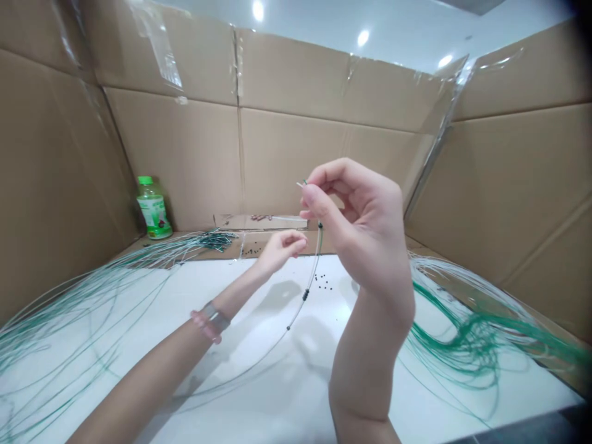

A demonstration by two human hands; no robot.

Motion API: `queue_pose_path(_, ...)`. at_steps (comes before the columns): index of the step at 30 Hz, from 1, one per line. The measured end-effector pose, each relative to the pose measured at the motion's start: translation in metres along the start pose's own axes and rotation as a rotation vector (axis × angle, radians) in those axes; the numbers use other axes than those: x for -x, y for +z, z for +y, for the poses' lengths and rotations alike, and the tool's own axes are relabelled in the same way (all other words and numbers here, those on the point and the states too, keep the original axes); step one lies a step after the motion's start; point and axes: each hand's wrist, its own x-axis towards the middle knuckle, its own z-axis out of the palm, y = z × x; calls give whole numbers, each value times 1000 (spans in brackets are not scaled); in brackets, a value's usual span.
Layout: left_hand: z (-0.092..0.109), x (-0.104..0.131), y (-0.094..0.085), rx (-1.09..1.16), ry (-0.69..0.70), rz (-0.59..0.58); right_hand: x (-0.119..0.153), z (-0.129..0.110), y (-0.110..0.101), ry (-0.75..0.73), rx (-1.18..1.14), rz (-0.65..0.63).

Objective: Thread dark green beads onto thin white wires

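Close to the camera, my right hand [358, 209] is raised with thumb and forefinger pinched on a pair of thin wires, one white and one green, whose tips stick out past the fingers. Below it the pair of wires [316, 265] hangs in a curve towards the lower left. Small black rings [306, 295] sit on it, bunched midway, with others higher and lower. My left hand [281, 248] is farther off, left of the wires and apart from them. Its fingers are curled to the thumb; anything between them is too small to tell.
Loose black rings [325, 282] lie on the white board [259, 407], with more behind it. Green and white wire bundles lie left [139, 274] and right [467, 339]. A green-capped bottle [155, 209] stands back left. Cardboard walls [287, 154] enclose the back and sides.
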Motion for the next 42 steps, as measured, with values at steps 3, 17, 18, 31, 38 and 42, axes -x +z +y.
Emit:
queue_pose_path(3,46,13,-25,78,-9,60,2,-3,8,-36,-2,14)
queue_pose_path(17,121,59,-40,194,428,153,21,-20,52,-229,107,1)
queue_pose_path(18,121,59,-41,182,442,158,21,-19,53,-238,106,3)
queue_pose_path(31,120,59,-44,183,424,179,23,-21,57,-372,251,58)
queue_pose_path(38,119,58,-45,283,347,134,22,-21,56,-384,255,61)
queue_pose_path(42,119,58,-44,292,320,159,22,-21,57,-410,290,83)
